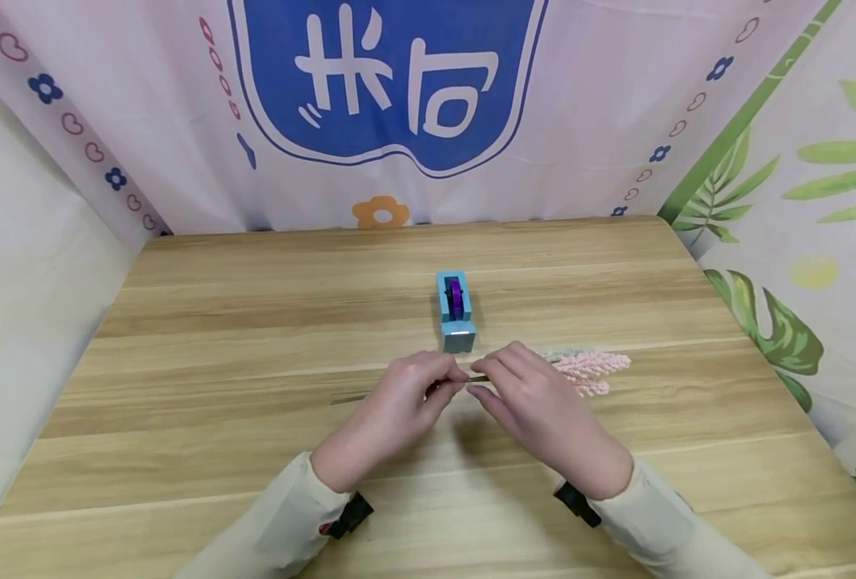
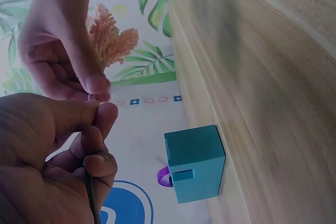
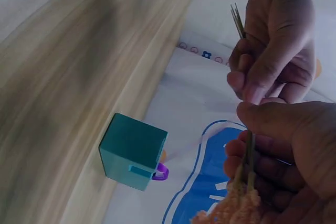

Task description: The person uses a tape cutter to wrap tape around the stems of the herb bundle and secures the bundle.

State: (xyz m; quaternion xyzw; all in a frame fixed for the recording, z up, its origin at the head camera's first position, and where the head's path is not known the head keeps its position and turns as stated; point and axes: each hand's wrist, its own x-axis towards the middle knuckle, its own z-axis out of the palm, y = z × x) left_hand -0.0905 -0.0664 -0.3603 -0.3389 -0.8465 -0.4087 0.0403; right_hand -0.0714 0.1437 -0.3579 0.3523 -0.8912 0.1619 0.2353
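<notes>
A bunch of pink flower sprigs (image 1: 592,366) with thin green stems (image 1: 348,400) lies crosswise in both hands above the table. My left hand (image 1: 404,392) pinches the stems near their middle, with the bare stem ends sticking out to the left. My right hand (image 1: 536,406) holds the same stems closer to the blossoms, its thumb and fingertips almost meeting those of the left. In the right wrist view the stems (image 3: 250,148) run under the right thumb. Just beyond the fingertips stands a blue tape dispenser (image 1: 459,338) with a purple roll (image 1: 455,297) in it.
The wooden table (image 1: 254,322) runs back to a white printed cloth (image 1: 182,121) hanging behind it. Another cloth with green leaves (image 1: 775,338) hangs along the right side. Dark wrist devices (image 1: 351,515) sit by both sleeves.
</notes>
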